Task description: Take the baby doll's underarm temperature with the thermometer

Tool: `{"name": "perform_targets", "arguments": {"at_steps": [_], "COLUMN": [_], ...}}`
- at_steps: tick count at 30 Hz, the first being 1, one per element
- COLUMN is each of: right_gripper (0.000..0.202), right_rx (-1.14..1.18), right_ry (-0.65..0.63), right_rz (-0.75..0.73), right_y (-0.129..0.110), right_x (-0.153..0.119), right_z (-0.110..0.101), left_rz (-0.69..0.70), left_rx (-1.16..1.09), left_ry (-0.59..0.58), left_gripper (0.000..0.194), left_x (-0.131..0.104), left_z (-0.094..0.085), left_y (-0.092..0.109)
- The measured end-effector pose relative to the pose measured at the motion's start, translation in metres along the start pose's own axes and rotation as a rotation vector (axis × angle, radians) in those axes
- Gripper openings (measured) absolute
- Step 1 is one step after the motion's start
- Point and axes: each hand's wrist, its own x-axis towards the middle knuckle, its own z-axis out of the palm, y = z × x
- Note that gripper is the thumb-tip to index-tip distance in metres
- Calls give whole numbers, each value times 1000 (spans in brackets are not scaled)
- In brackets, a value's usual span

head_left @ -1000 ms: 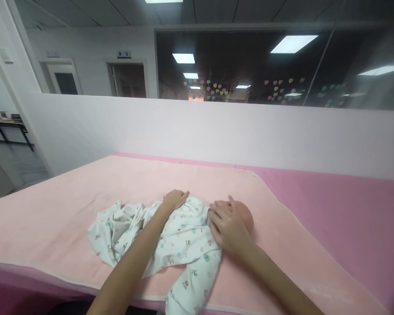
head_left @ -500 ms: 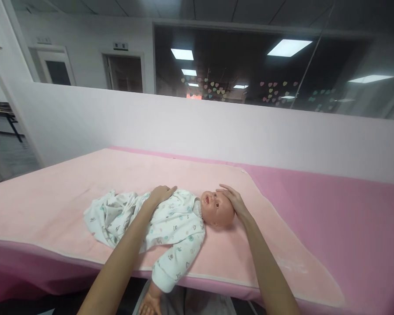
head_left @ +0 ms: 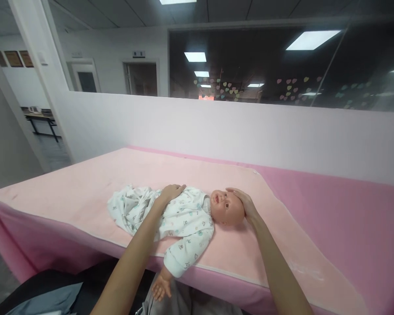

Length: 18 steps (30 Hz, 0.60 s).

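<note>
A baby doll (head_left: 186,221) in white printed clothes lies on its back across the peach pad, its head to the right. My left hand (head_left: 172,192) rests flat on the doll's belly, fingers stretched out. Against the crown of the doll's head (head_left: 226,211) lies my right hand (head_left: 244,202), its fingers laid along the forehead and not closed. One doll arm (head_left: 180,260) hangs over the table's near edge, with its bare hand below. The loose white cloth at the doll's legs (head_left: 131,208) is bunched up.
The peach pad (head_left: 85,188) covers much of a pink-draped table (head_left: 354,210). A white low wall (head_left: 236,131) runs along the back, with glass above it. At the left, a doorway shows a small table (head_left: 41,118). Dark and grey fabric (head_left: 46,299) lies at the lower left.
The view has swung left, so everything sits further right in the picture. Both hands stay on the doll; the right hand's fingers now lie closer to its head.
</note>
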Motion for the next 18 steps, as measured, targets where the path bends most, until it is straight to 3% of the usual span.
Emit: {"name": "perform_targets", "arguments": {"at_steps": [6,11,18], "right_gripper": [63,34,28], "right_rx": [31,-16,-29], "right_ry": [105,-8,-20], "right_rz": [-20,7,4], "right_y": [5,1,5], "right_x": [2,1,5], "right_z": [1,1,-2], "left_rz": [1,5,35], "left_rx": [2,10,31], "left_ry": [14,25,36], "left_gripper": [57,59,60], "left_x": [-2,-1,-1], "left_z": [1,1,2], "left_y": [-2,-1,-1]}}
